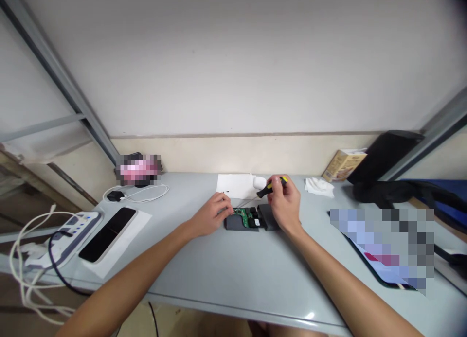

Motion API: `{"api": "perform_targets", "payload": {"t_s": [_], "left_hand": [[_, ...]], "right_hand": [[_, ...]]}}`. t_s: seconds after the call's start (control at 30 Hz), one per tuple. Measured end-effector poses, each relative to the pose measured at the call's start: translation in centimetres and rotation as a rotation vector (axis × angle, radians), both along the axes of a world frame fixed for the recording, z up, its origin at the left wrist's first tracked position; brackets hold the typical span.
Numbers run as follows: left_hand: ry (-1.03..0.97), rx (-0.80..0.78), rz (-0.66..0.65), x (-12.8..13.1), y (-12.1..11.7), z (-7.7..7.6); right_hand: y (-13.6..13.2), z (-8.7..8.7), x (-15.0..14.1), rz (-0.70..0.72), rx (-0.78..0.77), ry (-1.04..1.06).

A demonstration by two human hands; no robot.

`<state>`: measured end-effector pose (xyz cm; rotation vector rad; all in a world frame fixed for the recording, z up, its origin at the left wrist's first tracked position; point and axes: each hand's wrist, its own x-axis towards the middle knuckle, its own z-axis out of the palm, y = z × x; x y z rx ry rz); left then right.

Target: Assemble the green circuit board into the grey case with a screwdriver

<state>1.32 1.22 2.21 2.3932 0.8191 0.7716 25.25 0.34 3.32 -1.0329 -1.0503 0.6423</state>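
Note:
In the head view, my right hand [286,203] is closed around the black and yellow handle of a screwdriver [270,186]. Its thin shaft slants down and left to a green circuit board [249,215] in an opened dark grey device [235,223]. My left hand [212,214] rests at the device's left end, fingers bent together near the screwdriver's tip; whether they pinch anything is hidden. A dark grey cover piece [268,217] lies at the device's right, partly behind my right hand. Behind them is a white sheet of paper [233,184] with tiny dark bits and a rounded white object [259,183].
To the left are a phone [108,234] on paper, a white power strip [69,242], and a black charger [116,196] with white cable. On the right lie a crumpled tissue [319,186], a small box [344,165] and a blurred-out tablet-like screen [379,249]. A wall stands behind.

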Motion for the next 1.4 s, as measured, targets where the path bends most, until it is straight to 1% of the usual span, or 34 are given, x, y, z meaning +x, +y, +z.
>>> {"api": "perform_targets", "payload": {"t_s": [0.13, 0.23, 0.3, 0.37, 0.47, 0.6, 0.7, 0.77, 0.87, 1.0, 1.13, 1.23, 1.3, 1.4], "left_hand": [[0.055, 0.123, 0.048, 0.1, -0.1, 0.5], [0.073, 0.194, 0.088, 0.0, -0.3, 0.5], [0.079, 0.234, 0.140, -0.1, -0.2, 0.5], [0.127, 0.288, 0.196, 0.2, 0.3, 0.6], [0.313, 0.357, 0.221, 1.4, 2.1, 1.4], [0.457, 0.298, 0.178, 3.9, 5.7, 2.8], [0.529, 0.264, 0.229, 5.5, 7.7, 2.9], [0.551, 0.246, 0.269, 6.2, 8.2, 2.5], [0.589, 0.252, 0.316, 6.9, 8.2, 1.8], [0.634, 0.256, 0.315, 7.5, 7.9, 1.3], [0.647, 0.246, 0.315, 7.6, 7.9, 1.4], [0.600, 0.230, 0.320, 7.2, 7.2, 1.9], [0.499, 0.192, 0.289, 6.6, 6.0, 2.3], [0.325, 0.023, 0.122, 4.9, 3.1, 2.8]], "right_hand": [[1.1, 0.4, 1.1, -0.092, -0.066, 0.078], [1.9, 0.3, 1.9, -0.133, -0.141, 0.118], [2.2, 0.1, 2.3, -0.151, -0.200, 0.126], [2.5, -0.2, 2.5, -0.163, -0.258, 0.125], [2.8, -0.5, 2.6, -0.163, -0.288, 0.133], [2.8, -0.5, 2.6, -0.159, -0.293, 0.120], [2.8, -0.5, 2.6, -0.163, -0.299, 0.107], [3.0, -0.6, 2.5, -0.175, -0.292, 0.077], [3.3, -0.9, 2.4, -0.192, -0.252, 0.018], [3.5, -1.2, 2.2, -0.181, -0.239, -0.014], [3.4, -1.1, 2.2, -0.187, -0.239, -0.011], [3.3, -0.9, 2.5, -0.211, -0.212, 0.008], [3.3, -0.7, 2.8, -0.218, -0.195, 0.036], [3.1, -0.1, 3.1, -0.187, -0.156, 0.073]]}}
